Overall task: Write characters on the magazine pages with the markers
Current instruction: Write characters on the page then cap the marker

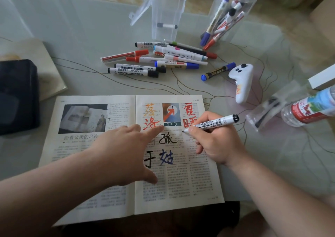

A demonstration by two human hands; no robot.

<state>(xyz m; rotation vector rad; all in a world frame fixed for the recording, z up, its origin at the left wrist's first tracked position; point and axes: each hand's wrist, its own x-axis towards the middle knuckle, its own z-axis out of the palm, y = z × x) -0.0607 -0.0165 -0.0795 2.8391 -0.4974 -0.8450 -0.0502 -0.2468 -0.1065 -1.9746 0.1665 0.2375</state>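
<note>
R hand (215,142) grips black marker (212,124), tip on magazine (181,164); L hand (125,153) flat, fingers straight.

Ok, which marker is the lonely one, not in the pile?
Look above the open magazine, at the pile of markers. Just right of it, beside the white controller, lies a lone marker: dark barrel, blue at both ends.

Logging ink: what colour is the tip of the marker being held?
Black, on the marker; head view.

glass-topped table (76,28), soft daylight
</note>
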